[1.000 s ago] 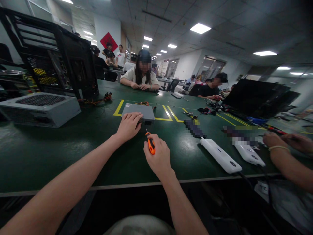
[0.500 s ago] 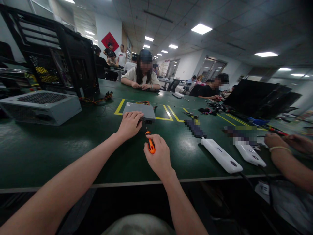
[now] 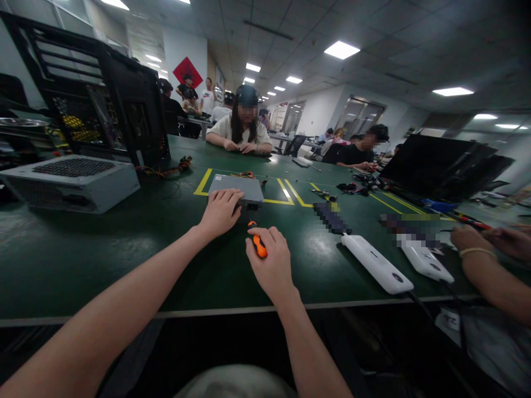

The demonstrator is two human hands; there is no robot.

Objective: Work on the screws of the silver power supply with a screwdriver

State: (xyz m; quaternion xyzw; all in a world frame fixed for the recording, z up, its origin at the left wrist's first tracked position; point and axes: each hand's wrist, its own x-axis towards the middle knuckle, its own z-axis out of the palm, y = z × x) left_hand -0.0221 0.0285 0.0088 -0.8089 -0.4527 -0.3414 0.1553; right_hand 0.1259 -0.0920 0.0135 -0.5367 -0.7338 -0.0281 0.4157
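A small grey computer power supply [image 3: 243,188] lies on the green table within a yellow taped frame. My left hand [image 3: 224,210] grips its near left corner, fingers over the top and thumb by the front side. In my right hand [image 3: 271,260] is a screwdriver [image 3: 259,246] with an orange and black handle, held between thumb and fingers. Its shaft points at the front side of the power supply, near the socket. Whether the tip touches a screw is too small to tell.
To the left stand a larger power supply [image 3: 74,182] and an open black computer case [image 3: 103,105]. White power banks [image 3: 375,263] and cables lie to the right. A co-worker's hands [image 3: 468,243] are at the right edge; another person [image 3: 240,124] sits opposite.
My right hand has shifted slightly right, and the screwdriver's handle appears turned a little in the fingers. My left hand and the small power supply have stayed in place.
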